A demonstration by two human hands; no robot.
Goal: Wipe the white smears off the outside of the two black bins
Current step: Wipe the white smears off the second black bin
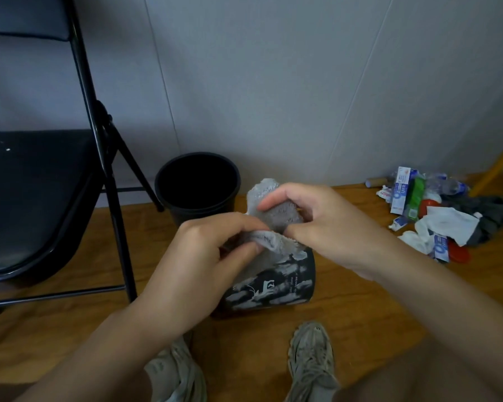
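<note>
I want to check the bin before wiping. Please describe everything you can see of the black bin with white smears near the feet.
The round black plastic bin with white smears stands on the wooden floor, in front of the two shoes. White streaks cover its visible side, around a small white print with tiny text. Its top is hidden by the grey cloth, which the left hand and right hand hold above it.

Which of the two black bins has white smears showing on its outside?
The near bin, below the hands and between the shoes, shows white smears on its side. The far bin by the chair looks plain black.
</note>
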